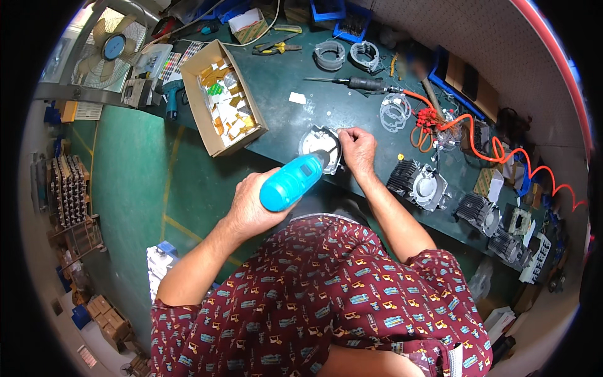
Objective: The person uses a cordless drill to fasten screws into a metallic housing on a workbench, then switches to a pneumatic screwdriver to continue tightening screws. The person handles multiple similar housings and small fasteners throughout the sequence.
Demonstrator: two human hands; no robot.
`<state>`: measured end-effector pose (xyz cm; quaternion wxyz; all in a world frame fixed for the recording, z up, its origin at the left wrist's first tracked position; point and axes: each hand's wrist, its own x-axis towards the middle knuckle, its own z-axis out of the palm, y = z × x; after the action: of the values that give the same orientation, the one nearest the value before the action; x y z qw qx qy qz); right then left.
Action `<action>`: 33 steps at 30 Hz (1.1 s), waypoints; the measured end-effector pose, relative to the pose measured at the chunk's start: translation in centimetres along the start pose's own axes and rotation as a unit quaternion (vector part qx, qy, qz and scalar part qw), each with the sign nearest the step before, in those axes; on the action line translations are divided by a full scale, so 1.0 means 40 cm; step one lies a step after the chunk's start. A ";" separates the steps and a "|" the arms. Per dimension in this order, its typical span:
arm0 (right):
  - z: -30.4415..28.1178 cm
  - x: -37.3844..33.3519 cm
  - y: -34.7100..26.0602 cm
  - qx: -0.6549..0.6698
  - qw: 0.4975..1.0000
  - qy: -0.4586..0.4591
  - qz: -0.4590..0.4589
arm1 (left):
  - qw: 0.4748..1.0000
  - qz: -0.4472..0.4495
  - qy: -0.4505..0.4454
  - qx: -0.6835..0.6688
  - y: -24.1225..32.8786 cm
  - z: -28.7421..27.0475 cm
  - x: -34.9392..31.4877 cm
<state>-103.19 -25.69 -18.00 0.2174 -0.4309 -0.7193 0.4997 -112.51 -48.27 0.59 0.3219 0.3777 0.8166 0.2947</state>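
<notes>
your left hand point(251, 204) is wrapped around a blue power screwdriver point(291, 183), its fingers closed tight on the round body, and the nose of the tool points down and away from you onto a grey metal housing point(319, 143). this housing lies on the dark green desk point(276, 88), close to the near edge and right in front of you. your right hand point(358, 151) rests on the right side of the housing; the fingers are curled and pressed together at its upper rim, so they seem to steady the part or to hold something small there, but i cannot tell which, because the fingertips hide it. i judge that you are in the step of driving a fastener into the housing, with the tool already set on it. the next move, i think, asks you to keep the tool straight over the fastener and to keep the right hand firm, so the housing does not turn, with your fingers away from the tip. to the left of the housing stands an open cardboard box point(222, 97) with yellow and white pieces. to the right, along the desk edge, finned grey housings point(419, 183) lie in a row. an orange coiled hose point(502, 154) runs behind them.
</notes>
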 end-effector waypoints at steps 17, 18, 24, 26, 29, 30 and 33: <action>-0.080 0.016 0.025 0.123 0.992 0.039 0.006 | 0.968 -0.128 0.059 -0.208 -0.119 -0.059 -0.119; -0.096 0.020 0.004 0.148 0.988 0.027 0.021 | 0.965 -0.127 0.062 -0.221 -0.124 -0.063 -0.120; -0.126 0.008 -0.102 0.375 0.886 -0.181 0.205 | 0.922 -0.118 0.057 -0.364 -0.122 -0.067 -0.108; -0.120 0.009 -0.101 0.432 0.846 -0.215 0.226 | 0.911 -0.116 0.054 -0.393 -0.112 -0.068 -0.106; -0.112 0.009 -0.092 0.460 0.820 -0.255 0.226 | 0.914 -0.124 0.049 -0.383 -0.117 -0.068 -0.103; -0.111 0.009 -0.091 0.467 0.813 -0.267 0.225 | 0.914 -0.124 0.048 -0.383 -0.120 -0.068 -0.103; -0.119 0.016 -0.088 0.449 0.816 -0.293 0.217 | 0.912 -0.126 0.037 -0.389 -0.133 -0.078 -0.108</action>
<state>-101.41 -23.10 -12.95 0.0515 -0.2634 -0.3330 0.9039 -114.93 -55.36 -0.05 0.4473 0.1052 0.6892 0.5603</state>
